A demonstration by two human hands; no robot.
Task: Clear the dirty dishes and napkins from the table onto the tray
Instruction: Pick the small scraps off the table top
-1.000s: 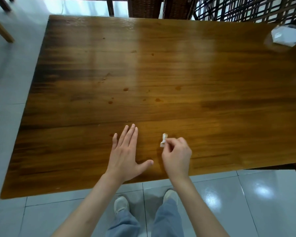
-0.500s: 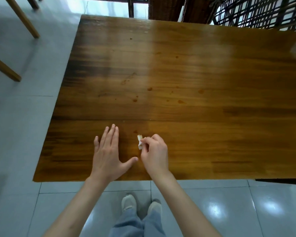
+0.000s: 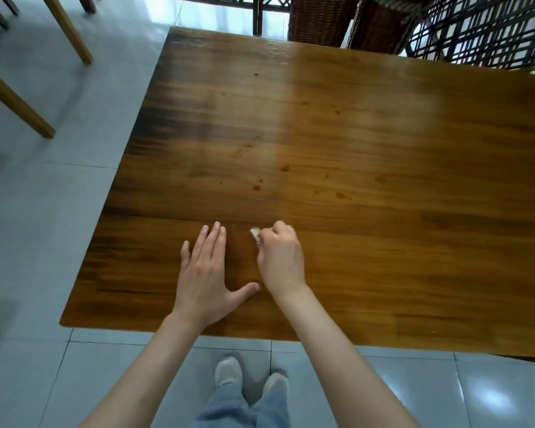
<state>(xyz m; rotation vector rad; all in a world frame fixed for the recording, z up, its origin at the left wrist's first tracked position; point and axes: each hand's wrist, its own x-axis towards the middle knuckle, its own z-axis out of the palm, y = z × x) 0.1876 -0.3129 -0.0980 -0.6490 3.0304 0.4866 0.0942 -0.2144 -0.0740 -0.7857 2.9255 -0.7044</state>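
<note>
Head view: right hand (image 3: 280, 257) pinches a small white napkin scrap (image 3: 255, 234) at the table (image 3: 383, 242) surface; left hand (image 3: 206, 279) lies flat, fingers straight, just beside. Scrap could tear or slip free. Sauce spots (image 3: 286, 168) beyond; no tray visible.

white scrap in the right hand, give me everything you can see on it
The white scrap is a small crumpled wad, soft and paper-like, probably napkin, faintly off-white. The right hand pinches it in curled fingertips, so only its left end shows. It sits at the wooden table surface near the front edge; contact with the wood cannot be told. The left hand lies apart.
</note>
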